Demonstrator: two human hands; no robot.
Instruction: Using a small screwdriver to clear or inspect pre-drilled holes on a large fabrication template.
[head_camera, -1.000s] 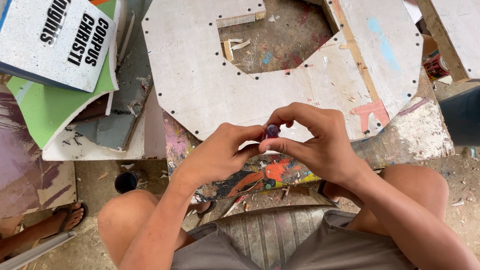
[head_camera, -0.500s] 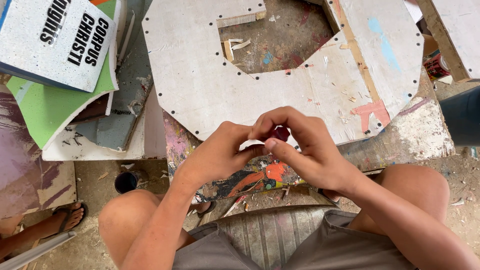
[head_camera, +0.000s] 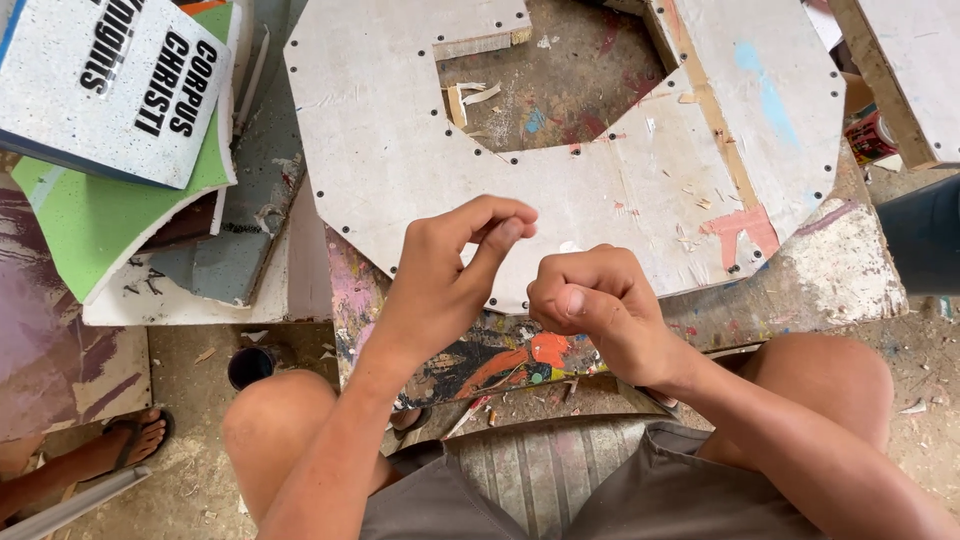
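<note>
A moment ago both my hands pinched a small dark red thing together. Now my left hand (head_camera: 450, 275) has let go, fingers loose. My right hand (head_camera: 590, 300) fists over the white board (head_camera: 400, 150), maybe hiding it.

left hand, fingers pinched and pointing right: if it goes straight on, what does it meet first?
Most likely the right hand, closed in a fist just beside the left hand. A small gap separates them; their relative depth is unclear.
</note>
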